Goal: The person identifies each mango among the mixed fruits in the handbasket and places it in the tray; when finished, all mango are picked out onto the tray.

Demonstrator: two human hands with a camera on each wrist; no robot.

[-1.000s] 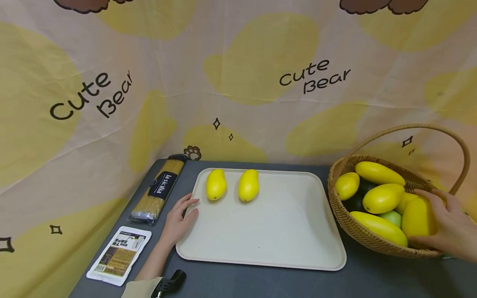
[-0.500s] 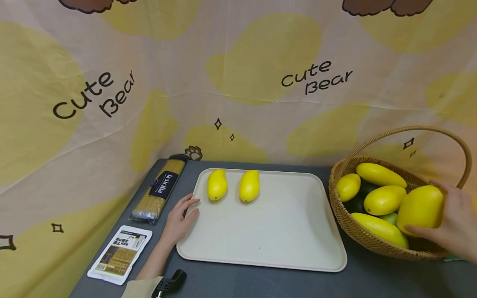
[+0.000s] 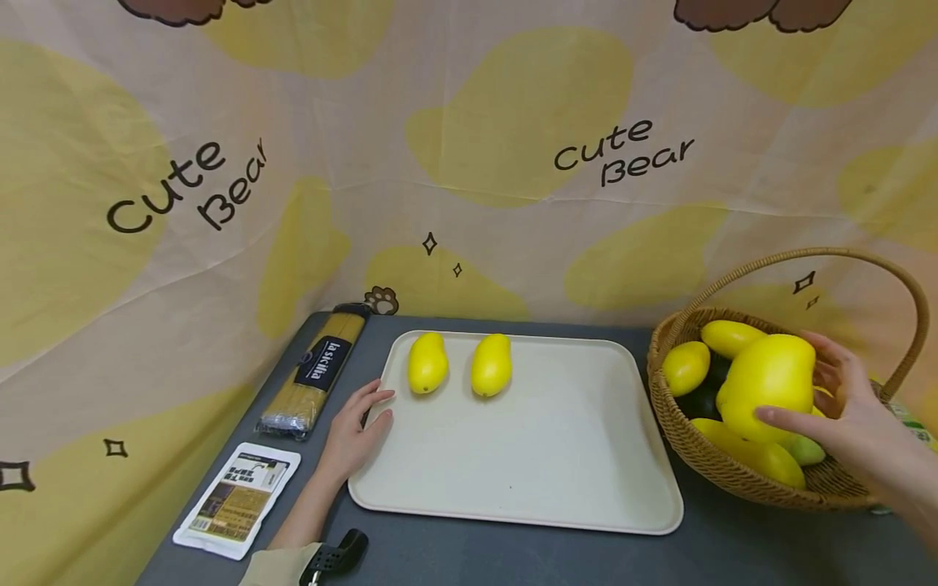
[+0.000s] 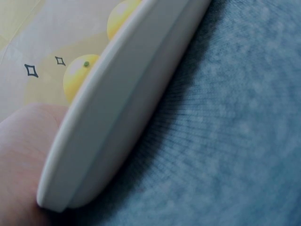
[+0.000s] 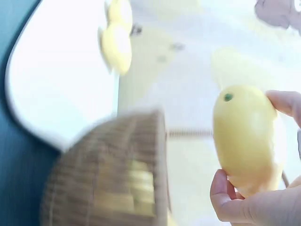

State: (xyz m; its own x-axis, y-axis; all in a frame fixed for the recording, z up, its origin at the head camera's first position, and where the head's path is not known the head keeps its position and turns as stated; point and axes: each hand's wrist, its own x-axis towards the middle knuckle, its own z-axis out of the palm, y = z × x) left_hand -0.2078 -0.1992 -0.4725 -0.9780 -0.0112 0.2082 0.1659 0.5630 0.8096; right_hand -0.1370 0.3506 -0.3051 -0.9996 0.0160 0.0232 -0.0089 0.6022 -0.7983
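Observation:
My right hand (image 3: 853,407) holds a large yellow mango (image 3: 773,382) above the wicker basket (image 3: 696,456), thumb on the near side and fingers behind. In the right wrist view the same mango (image 5: 247,136) shows its green stem spot, pinched between thumb and fingers. Inside the basket lie several yellow fruits, a dark one (image 3: 699,400) and a pale green one (image 3: 804,449), partly hidden. My left hand (image 3: 359,431) rests at the left rim of the cream tray (image 3: 572,456), fingers fairly straight. Toward the tray's back left lie two mangoes, a left mango (image 3: 428,364) and a right mango (image 3: 491,365).
Left of the tray, a pack of spaghetti (image 3: 315,370) and a white-edged pouch (image 3: 238,500) lie on the dark grey table (image 3: 557,561). The basket's tall handle (image 3: 821,251) arches over it. A patterned cloth (image 3: 498,122) hangs behind. Something green (image 3: 909,423) is partly visible beyond the basket.
My right hand has lifted the mango from the basket's right side and carried it up and left, over the other fruits. My left hand stays at the tray rim.

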